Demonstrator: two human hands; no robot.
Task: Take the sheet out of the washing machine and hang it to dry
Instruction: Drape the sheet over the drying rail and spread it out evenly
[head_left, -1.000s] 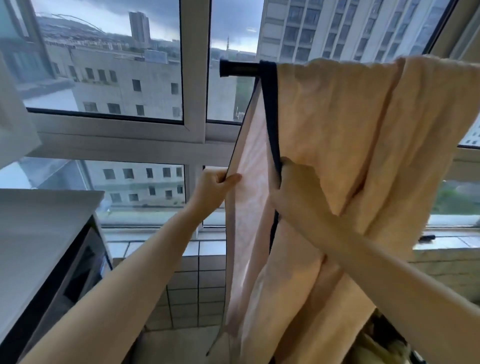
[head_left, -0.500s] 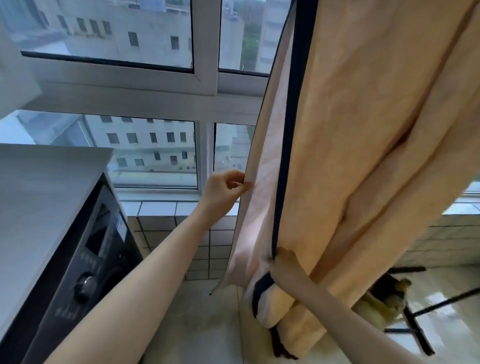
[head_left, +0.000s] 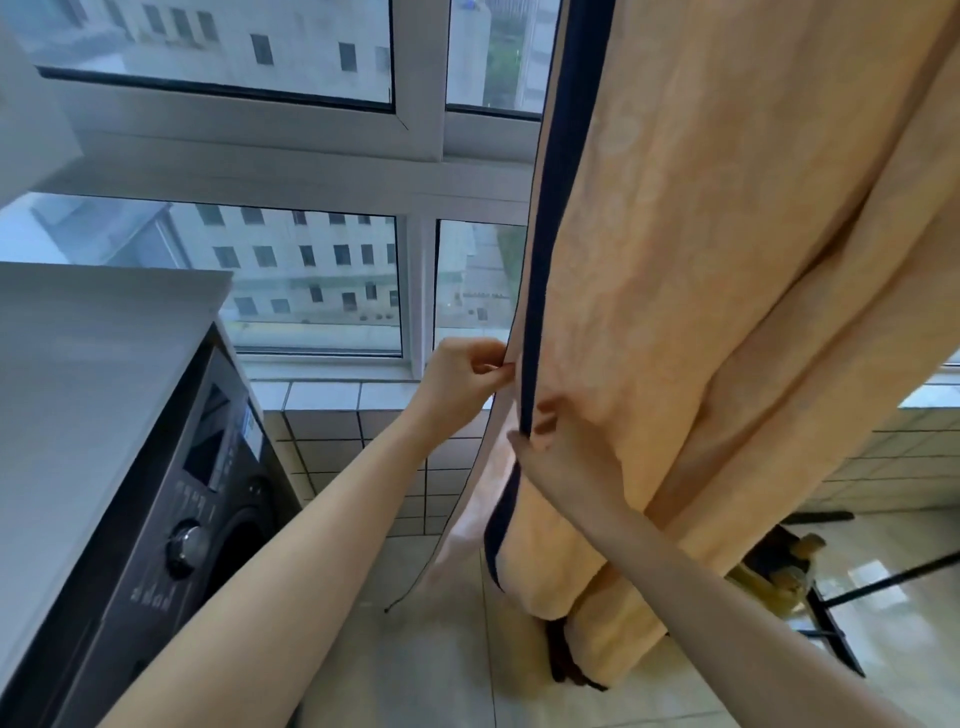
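Head view: I see sheet (head_left: 727, 260) hanging vertical; left hand (head_left: 460, 382) pinches its edge, right hand (head_left: 553, 449) clasps it just beside, lower

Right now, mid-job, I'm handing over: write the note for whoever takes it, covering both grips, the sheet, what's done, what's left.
Left grip: pinches the pale side edge of the sheet.
Right grip: holds the navy trim slightly lower, close beside the left.
Sheet: out of the washing machine, hanging from above the frame; its support is out of view. Its right part falls in thick folds; the lower end is bunched near the floor, contact unclear.
Done: unloading, draping.
Left: probably spread the folds flat and raise the lower end.
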